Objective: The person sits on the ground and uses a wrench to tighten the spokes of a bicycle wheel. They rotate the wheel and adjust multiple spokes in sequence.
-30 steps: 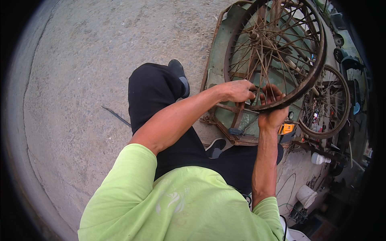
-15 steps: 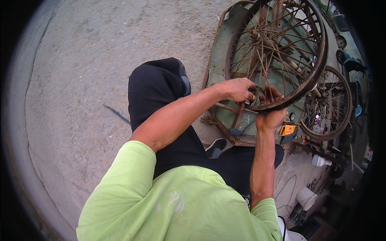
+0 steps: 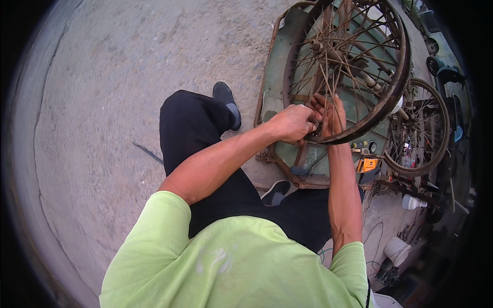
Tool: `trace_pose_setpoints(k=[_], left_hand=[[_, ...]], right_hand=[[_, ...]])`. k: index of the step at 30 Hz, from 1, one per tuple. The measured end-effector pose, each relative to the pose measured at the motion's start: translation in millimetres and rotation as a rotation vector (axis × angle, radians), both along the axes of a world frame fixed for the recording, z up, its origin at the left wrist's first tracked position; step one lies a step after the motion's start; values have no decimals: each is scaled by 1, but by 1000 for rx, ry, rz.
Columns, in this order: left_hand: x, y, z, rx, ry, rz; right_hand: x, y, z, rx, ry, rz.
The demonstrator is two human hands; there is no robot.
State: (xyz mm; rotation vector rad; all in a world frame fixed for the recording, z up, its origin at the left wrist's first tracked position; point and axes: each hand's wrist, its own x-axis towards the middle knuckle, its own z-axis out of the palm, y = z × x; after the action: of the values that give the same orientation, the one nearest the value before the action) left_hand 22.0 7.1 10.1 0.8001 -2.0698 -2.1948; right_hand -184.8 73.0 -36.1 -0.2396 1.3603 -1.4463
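Observation:
A rusty spoked wheel [image 3: 404, 61] stands tilted in front of me over a green metal cart body [image 3: 310, 158]. My left hand [image 3: 294, 124] is at the wheel's near lower rim, its fingers pinched together beside the spoke ends. What lies between those fingertips is too small to make out. From below the rim, my right hand [image 3: 334, 114] reaches up among the spokes, palm up with its fingers apart. Spokes and the rim cover part of it. I see nothing held in it.
A second spoked wheel [image 3: 417, 171] stands to the right. Near it are an orange box [image 3: 367, 165], a white bottle [image 3: 412, 201] and a white bucket [image 3: 396, 251]. A dark rod [image 3: 149, 152] lies on the concrete at left. My legs are bent close to the cart.
My right hand has moved left and up, nearer my left hand. The left hand has shifted slightly left and down, and the wheel appears a little further left.

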Motion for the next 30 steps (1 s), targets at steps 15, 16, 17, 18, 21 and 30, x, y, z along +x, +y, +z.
trace_pose_setpoints(k=[15, 16, 17, 18, 21, 30], left_hand=[[-19, -12, -28, -381, 317, -51], [-20, -9, -25, -416, 299, -39], [-22, -8, -24, -452, 278, -23], [-23, -6, -22, -488, 258, -7], [-20, -6, -15, -340, 258, 7], [-24, -18, -7, -41, 153, -109]], right_hand=[[-8, -1, -22, -203, -383, 202], [-9, 1, -27, -208, -377, 169], [-4, -2, -27, -213, -373, 141], [0, -3, -26, -217, -370, 112], [4, 2, -13, -205, -378, 139], [31, 27, 38, -86, 28, -174]])
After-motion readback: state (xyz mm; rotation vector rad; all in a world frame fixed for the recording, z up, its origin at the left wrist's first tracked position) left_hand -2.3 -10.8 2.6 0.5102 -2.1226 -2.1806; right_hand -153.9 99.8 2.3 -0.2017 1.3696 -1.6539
